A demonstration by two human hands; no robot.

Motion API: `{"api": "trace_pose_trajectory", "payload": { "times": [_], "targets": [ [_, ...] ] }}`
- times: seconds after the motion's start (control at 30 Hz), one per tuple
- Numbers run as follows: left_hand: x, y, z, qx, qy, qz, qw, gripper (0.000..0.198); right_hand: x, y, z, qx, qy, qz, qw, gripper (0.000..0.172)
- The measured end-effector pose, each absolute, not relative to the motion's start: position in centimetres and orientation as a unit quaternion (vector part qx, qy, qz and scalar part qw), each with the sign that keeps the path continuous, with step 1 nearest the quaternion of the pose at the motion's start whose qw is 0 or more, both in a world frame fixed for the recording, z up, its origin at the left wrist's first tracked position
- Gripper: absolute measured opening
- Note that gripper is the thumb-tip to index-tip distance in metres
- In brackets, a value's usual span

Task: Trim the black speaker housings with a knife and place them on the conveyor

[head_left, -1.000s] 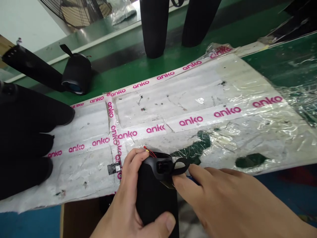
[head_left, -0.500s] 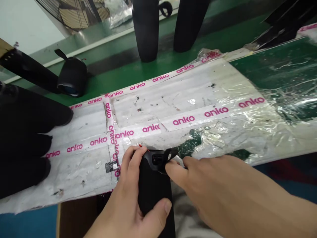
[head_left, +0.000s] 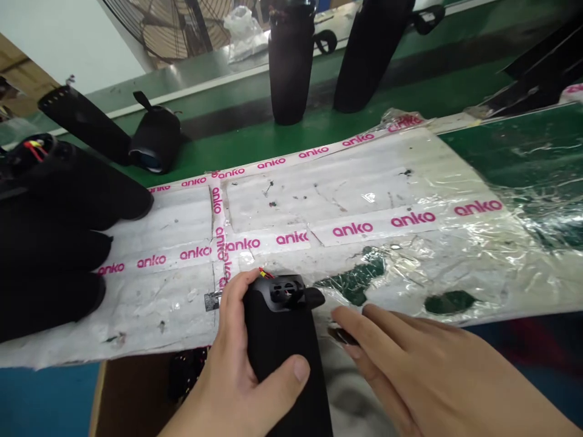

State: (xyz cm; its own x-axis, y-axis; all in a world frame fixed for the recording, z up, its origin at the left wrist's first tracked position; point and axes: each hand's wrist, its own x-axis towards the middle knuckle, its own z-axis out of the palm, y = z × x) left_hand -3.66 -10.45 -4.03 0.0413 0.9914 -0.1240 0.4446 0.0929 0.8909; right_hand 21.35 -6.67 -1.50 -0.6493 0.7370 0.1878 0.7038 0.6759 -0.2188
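Note:
My left hand (head_left: 237,376) is wrapped round a black fabric-covered speaker (head_left: 285,346), fingers on its left side and thumb across its front. Its open top end (head_left: 285,290) shows red and yellow wires and a black loop strap (head_left: 314,297). My right hand (head_left: 419,370) hovers just right of the speaker, fingers extended toward the strap and slightly apart, holding nothing that I can see. Both are at the near edge of a taped white foam sheet (head_left: 319,200).
Several black speaker bodies (head_left: 54,243) lie stacked at the left. Two stand upright (head_left: 291,67) on the green belt (head_left: 237,139) at the back, one lies beside a black tube (head_left: 155,136). Crumpled clear plastic (head_left: 523,243) covers the right. A fan (head_left: 182,24) stands behind.
My right hand has let go of the loop strap and pulled back slightly to the right. My left hand keeps its grip on the speaker. The camera view has tilted up a little.

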Motion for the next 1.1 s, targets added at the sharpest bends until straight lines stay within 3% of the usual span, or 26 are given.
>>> {"api": "trace_pose_trajectory", "payload": {
  "times": [0.1, 0.37, 0.53, 0.63, 0.93, 1.1],
  "targets": [
    [-4.3, -10.6, -3.9, 0.584, 0.607, 0.322, 0.432, 0.096, 20.8, -6.0, -1.9, -0.389, -0.912, 0.071, 0.107, 0.051],
    [-6.4, -10.3, -2.8, 0.6, 0.596, 0.272, 0.459, 0.093, 20.6, -5.3, -2.0, -0.371, -0.917, 0.116, 0.089, 0.05],
    [-6.6, -10.9, -3.8, 0.611, 0.567, 0.411, 0.369, 0.08, 19.7, -5.3, -2.2, -0.382, -0.91, 0.126, 0.101, 0.05],
    [-6.8, -11.3, -4.3, 0.651, 0.565, 0.407, 0.303, 0.061, 19.3, -5.3, -2.0, -0.383, -0.907, 0.131, 0.116, 0.05],
    [-7.1, -10.8, -3.4, 0.692, 0.57, 0.385, 0.219, 0.063, 18.7, -4.7, -2.1, -0.377, -0.912, 0.109, 0.122, 0.061],
    [-6.9, -11.2, -3.9, 0.717, 0.556, 0.379, 0.182, 0.062, 19.3, -4.7, -2.9, -0.36, -0.918, 0.104, 0.128, 0.059]
  ]
}}
